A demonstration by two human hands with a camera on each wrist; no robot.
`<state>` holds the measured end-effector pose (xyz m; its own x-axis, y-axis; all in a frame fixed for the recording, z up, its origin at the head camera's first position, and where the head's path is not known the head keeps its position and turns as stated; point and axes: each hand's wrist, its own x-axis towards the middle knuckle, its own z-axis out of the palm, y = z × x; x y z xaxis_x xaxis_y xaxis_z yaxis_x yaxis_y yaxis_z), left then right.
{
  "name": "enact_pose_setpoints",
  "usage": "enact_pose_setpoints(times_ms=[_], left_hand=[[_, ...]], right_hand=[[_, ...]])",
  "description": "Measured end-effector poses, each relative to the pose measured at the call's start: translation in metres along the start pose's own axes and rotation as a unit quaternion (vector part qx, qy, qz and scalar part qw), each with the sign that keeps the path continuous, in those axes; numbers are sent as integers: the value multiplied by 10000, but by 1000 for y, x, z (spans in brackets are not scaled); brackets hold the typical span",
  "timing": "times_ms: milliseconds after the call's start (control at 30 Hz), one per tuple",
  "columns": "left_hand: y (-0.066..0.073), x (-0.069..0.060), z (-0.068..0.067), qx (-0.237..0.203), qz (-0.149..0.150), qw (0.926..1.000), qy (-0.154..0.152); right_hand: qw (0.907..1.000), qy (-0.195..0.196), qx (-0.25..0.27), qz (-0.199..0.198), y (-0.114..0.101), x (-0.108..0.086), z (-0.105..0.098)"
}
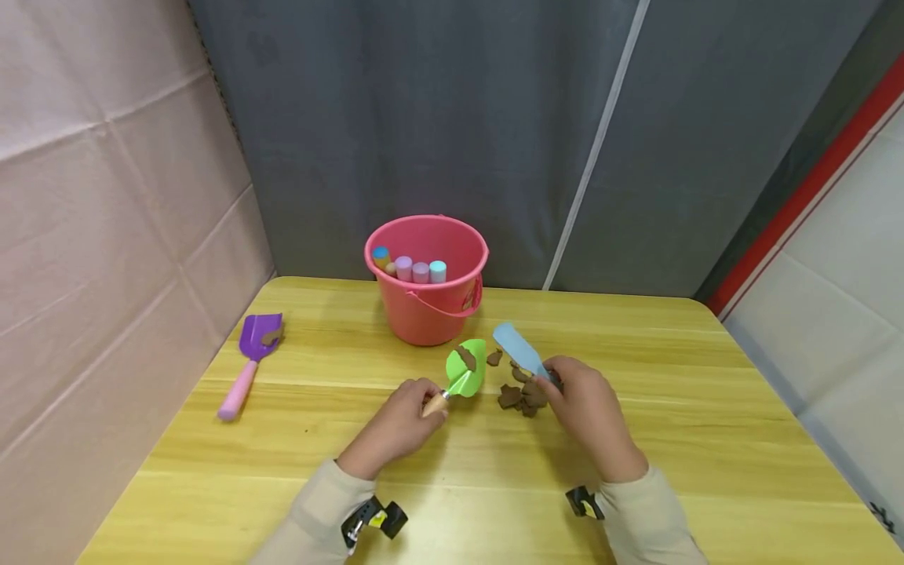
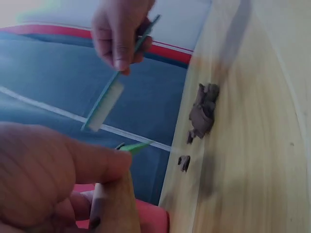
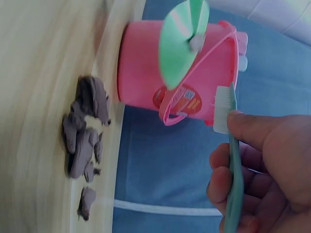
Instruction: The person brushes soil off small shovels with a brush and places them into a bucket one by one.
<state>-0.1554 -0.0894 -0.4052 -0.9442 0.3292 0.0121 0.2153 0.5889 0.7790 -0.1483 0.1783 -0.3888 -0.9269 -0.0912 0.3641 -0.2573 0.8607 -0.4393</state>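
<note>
My left hand (image 1: 399, 420) grips the wooden handle of a small green trowel (image 1: 468, 382), raised over the table. A piece of brown clay (image 1: 466, 359) lies on its blade. My right hand (image 1: 588, 412) holds a light blue brush (image 1: 519, 348) by its handle; the right wrist view shows the thumb pressed on the brush and white bristles (image 3: 222, 109). Below the brush, several lumps of brown clay (image 1: 526, 399) lie heaped on the tabletop, with a single smaller lump (image 1: 494, 358) a little to their left. In the left wrist view the brush hangs above the table, apart from the clay heap (image 2: 202, 114).
A pink bucket (image 1: 424, 322) stands at the back of the wooden table (image 1: 706, 392), several coloured handle ends (image 1: 403, 268) showing inside. At the left edge lies a purple shovel (image 1: 257, 337) with some brown clay on it. A dark curtain (image 1: 424, 118) hangs behind.
</note>
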Motion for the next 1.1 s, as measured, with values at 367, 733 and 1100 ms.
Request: enact_pose_setpoints(times_ms=[367, 733, 1100], left_hand=[[5, -3, 6, 298, 481, 9983, -98], [6, -2, 6, 331, 502, 9979, -246], [7, -4, 7, 272, 458, 9981, -302]], right_hand=[[9963, -232, -146, -820, -27, -8, 15], [9974, -363, -148, -612, -20, -7, 19], [9977, -605, 45, -317, -10, -6, 21]])
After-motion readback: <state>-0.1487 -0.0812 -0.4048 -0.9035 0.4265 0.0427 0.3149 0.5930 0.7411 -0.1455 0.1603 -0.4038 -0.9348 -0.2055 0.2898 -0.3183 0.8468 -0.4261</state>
